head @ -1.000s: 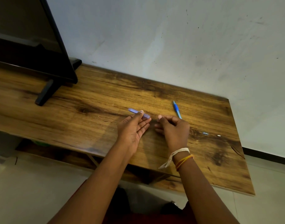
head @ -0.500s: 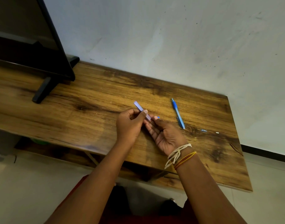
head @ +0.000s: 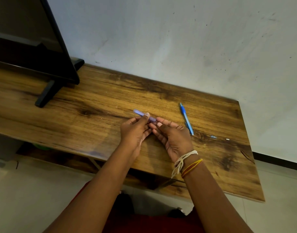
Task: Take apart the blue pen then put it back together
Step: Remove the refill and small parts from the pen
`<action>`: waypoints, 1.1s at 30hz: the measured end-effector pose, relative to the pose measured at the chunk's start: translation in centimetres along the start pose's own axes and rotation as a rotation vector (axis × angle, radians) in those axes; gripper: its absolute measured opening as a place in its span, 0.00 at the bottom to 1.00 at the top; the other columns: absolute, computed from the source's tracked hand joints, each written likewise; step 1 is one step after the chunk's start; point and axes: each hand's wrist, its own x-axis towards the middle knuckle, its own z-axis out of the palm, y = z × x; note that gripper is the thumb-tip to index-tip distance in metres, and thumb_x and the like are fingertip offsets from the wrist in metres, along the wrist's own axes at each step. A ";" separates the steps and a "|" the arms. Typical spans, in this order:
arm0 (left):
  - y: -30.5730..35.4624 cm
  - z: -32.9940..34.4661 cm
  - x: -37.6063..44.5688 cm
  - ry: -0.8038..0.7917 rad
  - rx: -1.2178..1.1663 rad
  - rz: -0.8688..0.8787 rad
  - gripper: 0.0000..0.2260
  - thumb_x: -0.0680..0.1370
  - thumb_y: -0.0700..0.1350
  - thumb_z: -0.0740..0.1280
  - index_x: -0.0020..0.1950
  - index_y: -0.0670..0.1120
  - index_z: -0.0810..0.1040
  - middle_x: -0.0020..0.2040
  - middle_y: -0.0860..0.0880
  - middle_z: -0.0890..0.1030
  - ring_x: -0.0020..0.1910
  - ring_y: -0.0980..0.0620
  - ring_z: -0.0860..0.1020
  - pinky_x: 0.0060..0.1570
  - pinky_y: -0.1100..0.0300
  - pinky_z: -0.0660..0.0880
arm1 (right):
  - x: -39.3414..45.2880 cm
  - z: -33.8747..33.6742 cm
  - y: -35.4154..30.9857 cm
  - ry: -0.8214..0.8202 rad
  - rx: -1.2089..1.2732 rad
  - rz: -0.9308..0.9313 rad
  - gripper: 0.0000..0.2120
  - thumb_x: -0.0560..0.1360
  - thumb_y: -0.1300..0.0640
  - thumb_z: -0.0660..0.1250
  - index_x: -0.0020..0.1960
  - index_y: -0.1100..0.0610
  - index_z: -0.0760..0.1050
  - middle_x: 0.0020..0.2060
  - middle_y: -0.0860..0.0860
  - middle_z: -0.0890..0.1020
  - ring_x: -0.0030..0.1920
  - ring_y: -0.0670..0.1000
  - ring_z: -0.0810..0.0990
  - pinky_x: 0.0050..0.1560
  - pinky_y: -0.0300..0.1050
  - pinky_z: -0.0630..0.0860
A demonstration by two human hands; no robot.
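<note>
i judge the pen apart, reassembly barely begun. my left hand [head: 136, 130] pinches the translucent violet barrel [head: 144, 115] above the grainy wooden table [head: 93, 101]; my right hand [head: 173, 137], half open, fingers its near end. the slim blue inner part [head: 186, 118] and two tiny bits [head: 213, 137] lie apart.

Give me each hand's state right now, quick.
Left hand: closed, fingers pinching the translucent blue pen barrel.
Right hand: palm up, fingertips at the barrel's near end; grip cannot be told.
</note>
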 end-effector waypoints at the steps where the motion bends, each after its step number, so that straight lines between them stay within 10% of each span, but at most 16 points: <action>1: 0.0 0.0 0.0 -0.008 -0.013 -0.005 0.02 0.75 0.39 0.69 0.43 0.41 0.80 0.35 0.47 0.85 0.35 0.54 0.83 0.34 0.63 0.79 | 0.0 0.0 0.0 0.006 -0.020 -0.022 0.07 0.75 0.70 0.65 0.49 0.66 0.80 0.44 0.61 0.86 0.40 0.51 0.86 0.41 0.40 0.83; 33: 0.0 -0.1 0.3 -0.172 -0.249 -0.132 0.05 0.76 0.40 0.67 0.43 0.40 0.80 0.36 0.43 0.85 0.36 0.51 0.85 0.33 0.62 0.80 | -0.2 0.5 0.4 0.224 -0.417 -0.572 0.07 0.68 0.68 0.75 0.43 0.58 0.83 0.40 0.57 0.86 0.42 0.53 0.86 0.47 0.49 0.82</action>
